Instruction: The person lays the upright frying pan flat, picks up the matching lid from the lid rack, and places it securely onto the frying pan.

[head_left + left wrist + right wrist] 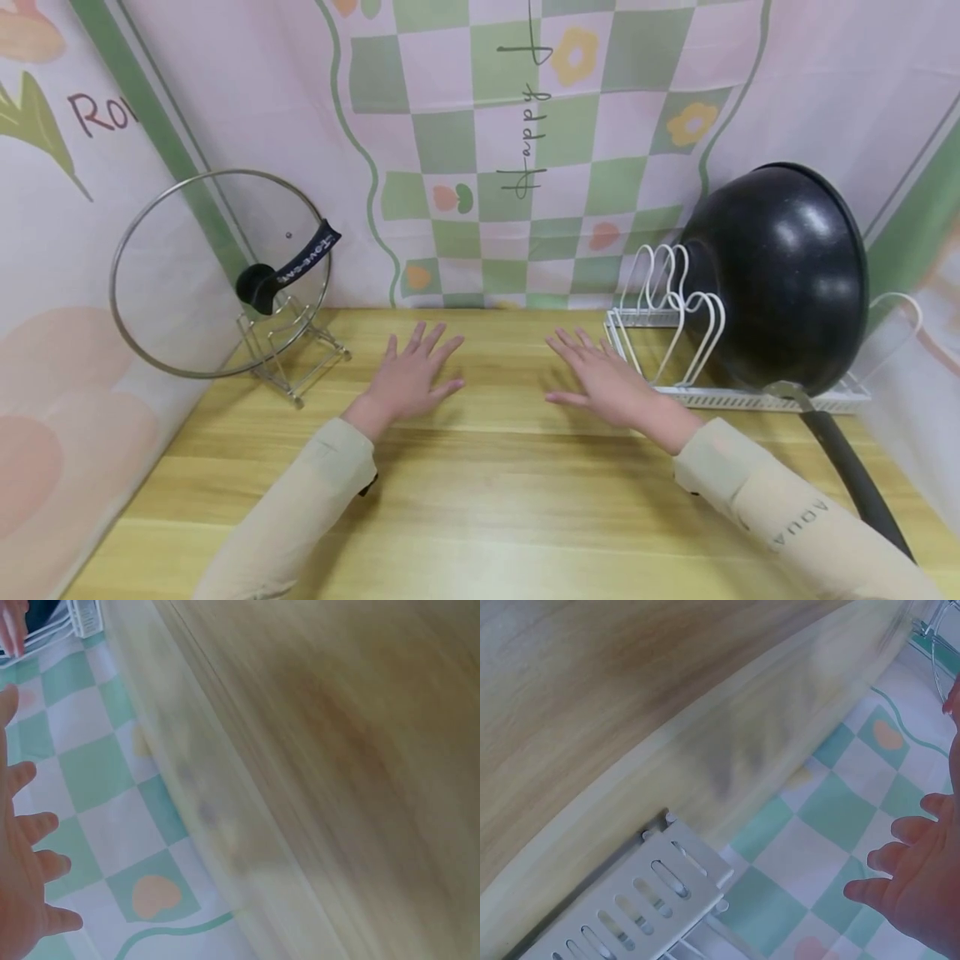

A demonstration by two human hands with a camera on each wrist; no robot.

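Observation:
My left hand [407, 377] is spread over the wooden table with straight fingers and holds nothing. To its left, a glass lid [187, 275] with a black handle [300, 260] stands tilted in a small wire stand [296, 379]. My right hand [600, 379], fingers also spread, holds nothing and is nearest the left end of a white rack [701, 396]. On that rack a black wok [780, 267] stands on its side, its long handle [855, 479] pointing toward the front right. In both wrist views the fingers look apart from the tabletop.
A wooden table [480, 517] spans the space between lid and wok. Behind it hangs a checkered cloth [502, 167] with flowers and hearts, and printed cloth [60, 250] also covers the left side. White wire loops [667, 275] rise from the rack beside the wok.

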